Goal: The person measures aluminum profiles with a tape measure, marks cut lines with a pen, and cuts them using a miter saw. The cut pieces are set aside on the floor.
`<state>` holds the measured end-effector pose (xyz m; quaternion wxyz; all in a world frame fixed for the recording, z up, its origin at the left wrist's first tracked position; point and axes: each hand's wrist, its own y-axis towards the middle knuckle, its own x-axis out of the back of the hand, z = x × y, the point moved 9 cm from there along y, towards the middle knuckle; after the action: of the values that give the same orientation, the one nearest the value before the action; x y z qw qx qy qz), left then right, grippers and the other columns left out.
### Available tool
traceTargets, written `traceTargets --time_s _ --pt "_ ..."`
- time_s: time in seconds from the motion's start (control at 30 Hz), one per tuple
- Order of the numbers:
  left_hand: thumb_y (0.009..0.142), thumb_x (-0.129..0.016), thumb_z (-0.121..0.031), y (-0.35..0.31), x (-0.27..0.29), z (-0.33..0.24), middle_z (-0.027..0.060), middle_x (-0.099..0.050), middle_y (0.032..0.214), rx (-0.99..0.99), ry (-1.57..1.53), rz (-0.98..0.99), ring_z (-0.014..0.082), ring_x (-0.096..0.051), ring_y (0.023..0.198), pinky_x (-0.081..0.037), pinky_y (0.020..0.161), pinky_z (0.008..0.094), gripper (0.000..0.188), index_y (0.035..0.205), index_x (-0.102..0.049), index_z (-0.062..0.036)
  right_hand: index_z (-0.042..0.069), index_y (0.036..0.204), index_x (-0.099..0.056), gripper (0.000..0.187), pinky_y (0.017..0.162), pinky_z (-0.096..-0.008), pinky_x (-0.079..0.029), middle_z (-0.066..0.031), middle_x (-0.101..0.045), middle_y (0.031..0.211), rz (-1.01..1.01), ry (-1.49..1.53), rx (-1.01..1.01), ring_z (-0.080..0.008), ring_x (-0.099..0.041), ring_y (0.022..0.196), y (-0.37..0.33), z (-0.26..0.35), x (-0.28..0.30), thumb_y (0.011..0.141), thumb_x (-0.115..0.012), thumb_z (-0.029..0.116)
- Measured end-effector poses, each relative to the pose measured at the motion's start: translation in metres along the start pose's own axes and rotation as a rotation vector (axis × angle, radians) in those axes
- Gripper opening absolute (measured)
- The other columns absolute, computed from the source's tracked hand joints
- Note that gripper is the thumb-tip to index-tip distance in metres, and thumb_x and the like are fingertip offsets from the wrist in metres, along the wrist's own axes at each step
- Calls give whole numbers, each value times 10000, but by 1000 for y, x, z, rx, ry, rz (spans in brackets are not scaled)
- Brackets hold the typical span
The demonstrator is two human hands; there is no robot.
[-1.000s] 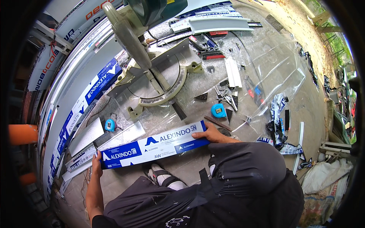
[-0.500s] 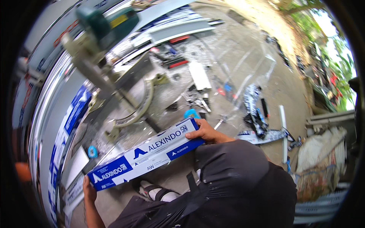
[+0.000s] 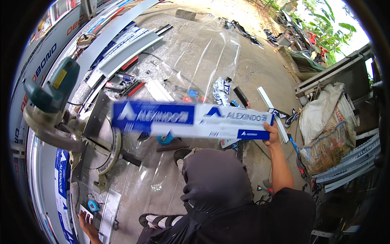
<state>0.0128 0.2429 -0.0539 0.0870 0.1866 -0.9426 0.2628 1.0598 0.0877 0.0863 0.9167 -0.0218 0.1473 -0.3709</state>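
- Under everything, a grey concrete floor (image 3: 252, 61) spreads out, partly covered by clear plastic sheeting and scattered offcuts.
- At the left stands a mitre saw (image 3: 65, 136) with a dark green motor housing and a pale metal arm and base.
- Across the middle, raised above the floor between the saw and a bulging woven sack (image 3: 329, 130), is a long, straight, narrow wrapped piece (image 3: 195, 122), nearly level in view, its right end a touch lower.
- Its covering is printed in white and deep blue. The largest patch is a solid blue block at the left end, with a white peaked emblem and lettering; motion blur softens that end.
- The middle and right are mostly white, with a blue peak and dark lettering along the upper part, smaller print below, and a small blue block at the lower right corner.
- At the lower left, a flat pale strip (image 3: 109, 215) lies on the floor.
- The right hand (image 3: 274, 133) grips the piece by its right end, thumb across the front face.
- The left hand (image 3: 87, 225) is off the piece, fingers spread, near the strip; whether it touches anything is unclear.
- Just beside those fingers sits a small blue tape measure (image 3: 93, 205).
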Motion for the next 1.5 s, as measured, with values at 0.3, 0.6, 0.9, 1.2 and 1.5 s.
traceTargets --time_s 0.3,0.6,0.9,1.2,1.5 --pt "987 -629 -602 52 32 9 117 -555 1469 -66 -49 -199 255 -531 1308 -354 1099 416 748 1516 -469 -98 -3 1369 -592 447 1013 -438 -569 -150 -701 1315 -413 348 232 -299 -701 1159 35 -40 113 1015 -691 251" --pt "983 -708 -498 37 74 -5 49 -643 1190 -152 54 -484 187 -555 1043 -421 935 359 591 1403 -564 -108 42 1360 -641 472 957 -484 -589 -104 -728 1279 -803 427 204 -309 -728 1090 91 -79 191 1014 -692 359" --pt "962 -748 -481 49 73 -26 55 -643 1163 -193 101 -541 176 -572 1003 -442 887 352 568 1332 -607 -73 193 1355 -647 508 994 -588 -508 -75 -696 1324 -854 234 -412 -320 -652 1171 96 -101 229 1015 -608 568" --pt "968 -755 -427 73 68 -16 19 -640 1161 -177 106 -452 135 -543 972 -404 799 318 546 1359 -583 -87 152 1493 -448 1027 1019 -589 -479 -183 -623 1350 -718 -331 -483 -368 -621 1181 86 -83 198 673 -993 444" --pt "941 -759 -487 42 64 -6 57 -640 1282 -93 210 -506 175 -574 1029 -461 856 326 683 1442 -539 -78 -106 1569 -328 1275 1165 -408 -403 -315 -519 1505 -615 -1137 -193 -399 -529 1390 123 -43 211 602 -967 423"
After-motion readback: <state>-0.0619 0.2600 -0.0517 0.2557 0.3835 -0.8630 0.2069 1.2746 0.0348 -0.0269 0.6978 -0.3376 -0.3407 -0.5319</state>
